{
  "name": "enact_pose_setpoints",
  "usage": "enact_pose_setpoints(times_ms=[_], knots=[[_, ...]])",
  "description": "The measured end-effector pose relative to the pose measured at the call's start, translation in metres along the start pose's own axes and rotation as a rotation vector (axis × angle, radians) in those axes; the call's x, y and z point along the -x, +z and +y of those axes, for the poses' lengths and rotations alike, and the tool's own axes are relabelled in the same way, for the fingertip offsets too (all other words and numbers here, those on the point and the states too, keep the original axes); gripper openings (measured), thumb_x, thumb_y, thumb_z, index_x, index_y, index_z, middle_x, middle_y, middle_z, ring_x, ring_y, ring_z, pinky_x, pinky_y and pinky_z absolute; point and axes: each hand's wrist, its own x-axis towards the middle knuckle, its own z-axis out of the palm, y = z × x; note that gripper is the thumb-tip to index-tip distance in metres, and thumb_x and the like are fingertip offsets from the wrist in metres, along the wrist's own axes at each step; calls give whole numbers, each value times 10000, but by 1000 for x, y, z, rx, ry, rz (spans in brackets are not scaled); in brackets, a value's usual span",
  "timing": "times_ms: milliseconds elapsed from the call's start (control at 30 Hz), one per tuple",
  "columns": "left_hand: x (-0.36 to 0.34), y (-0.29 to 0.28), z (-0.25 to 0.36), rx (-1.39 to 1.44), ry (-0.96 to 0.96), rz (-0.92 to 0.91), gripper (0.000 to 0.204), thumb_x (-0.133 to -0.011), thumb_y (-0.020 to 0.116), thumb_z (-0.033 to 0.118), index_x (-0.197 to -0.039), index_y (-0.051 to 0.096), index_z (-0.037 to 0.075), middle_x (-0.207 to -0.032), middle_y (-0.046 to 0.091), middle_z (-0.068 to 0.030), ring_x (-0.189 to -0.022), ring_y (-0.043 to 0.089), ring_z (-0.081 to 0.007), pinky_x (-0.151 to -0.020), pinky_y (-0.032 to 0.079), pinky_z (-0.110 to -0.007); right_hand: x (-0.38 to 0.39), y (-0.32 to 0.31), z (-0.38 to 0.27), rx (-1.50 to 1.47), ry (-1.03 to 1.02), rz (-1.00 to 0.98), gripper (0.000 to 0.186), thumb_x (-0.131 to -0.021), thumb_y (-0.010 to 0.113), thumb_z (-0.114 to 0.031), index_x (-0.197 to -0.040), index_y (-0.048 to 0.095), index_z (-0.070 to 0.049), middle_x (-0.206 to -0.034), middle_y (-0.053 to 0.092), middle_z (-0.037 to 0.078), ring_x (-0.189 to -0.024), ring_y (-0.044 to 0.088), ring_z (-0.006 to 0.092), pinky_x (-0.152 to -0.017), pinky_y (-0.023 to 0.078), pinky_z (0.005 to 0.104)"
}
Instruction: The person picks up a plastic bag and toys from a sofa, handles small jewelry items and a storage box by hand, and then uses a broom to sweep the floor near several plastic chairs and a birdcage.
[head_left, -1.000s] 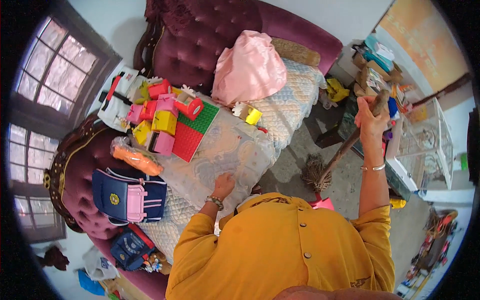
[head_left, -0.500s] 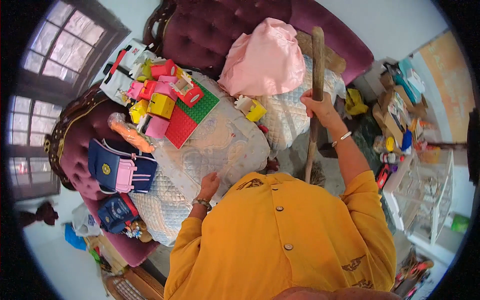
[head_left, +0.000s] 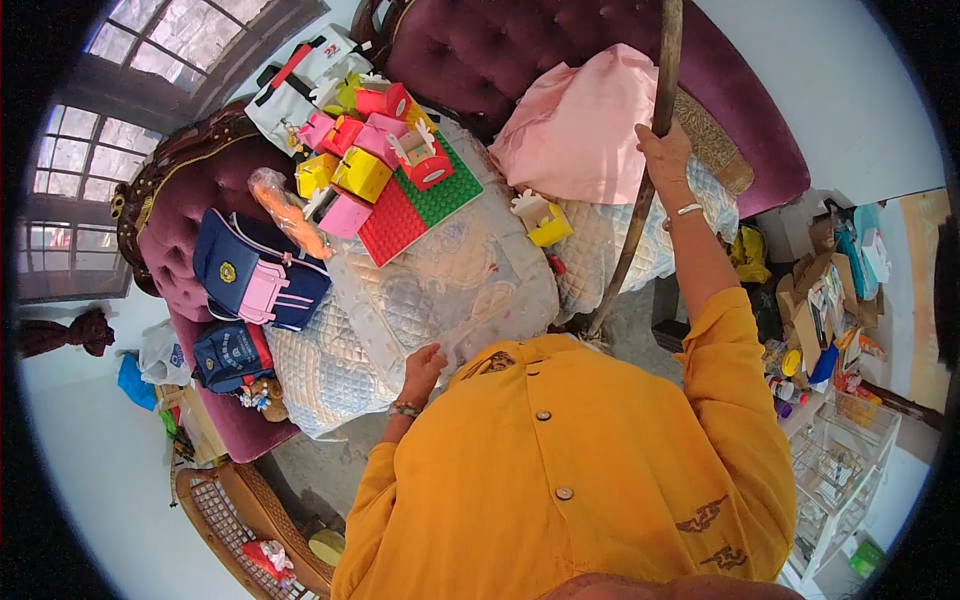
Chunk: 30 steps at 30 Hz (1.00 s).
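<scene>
My right hand (head_left: 662, 150) grips a long wooden broom handle (head_left: 622, 276) that slants down to the gap at the bed's front; the broom head is mostly hidden by my yellow shirt. Loosely closed, with nothing visible in its fingers, my left hand (head_left: 422, 368) is beside the front edge of the patterned plastic-topped bed cover (head_left: 430, 285). On that cover are red and green toy baseplates (head_left: 385, 232), several coloured small boxes (head_left: 362, 176) and an orange wrapped item (head_left: 290, 214). A pink cloth (head_left: 565, 120) lies behind the handle, near a yellow box (head_left: 545, 223).
A purple tufted sofa (head_left: 470, 50) backs the bedding. Two dark backpacks (head_left: 225, 262) sit at left. Cartons and clutter (head_left: 820, 300) fill the right side, above a white wire cage (head_left: 840, 465). A wooden chair (head_left: 235, 520) stands at lower left, and barred windows (head_left: 75, 180) line the left wall.
My right hand has moved up and leftward with the handle, whose head has passed out of clear sight behind my shirt. The view has shifted, bringing the wooden chair in.
</scene>
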Motion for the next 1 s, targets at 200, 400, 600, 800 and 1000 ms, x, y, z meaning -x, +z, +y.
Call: enact_pose_setpoints(times_ms=[200,400,600,800,1000], knots=[[5,-31,5,89,-31,75,510,-833,625,251,-1198,519,-89,-981,637,-117,-853,601,-167,-743,476,-287,28,5,-4,1,-87,-46,617,-746,720,-206,-1241,463,58,-1137,585,206,-1024,576,285,-887,438,371],[-17,-62,5,113,38,84,458,-842,613,203,-1182,531,-92,-993,638,-124,-871,603,-180,-760,476,-292,76,-2,41,-102,-117,3,680,-840,666,-285,-1355,358,37,-1324,433,202,-1205,436,321,-1002,335,399],[-72,-107,-19,-70,216,165,470,-799,615,194,-1170,534,-84,-991,624,-188,-945,588,-288,-857,458,-363,148,1,69,1044,441,-571,488,-809,651,-327,-1028,583,105,-975,618,261,-901,602,380,-755,495,449],[-123,-114,8,-762,589,681,663,-691,674,233,-1243,427,-38,-1216,441,-297,-1115,438,-430,-947,398,-448,166,73,82,723,-10,-901,285,-807,644,-234,-810,666,50,-666,637,128,-533,621,206,-500,501,348],[-126,-106,72,-657,292,601,646,-675,686,243,-1207,435,-22,-1181,445,-282,-1107,435,-437,-921,404,-469,84,174,-35,-57,-65,-744,297,-838,601,-182,-995,609,69,-705,627,98,-583,591,155,-575,497,282]])
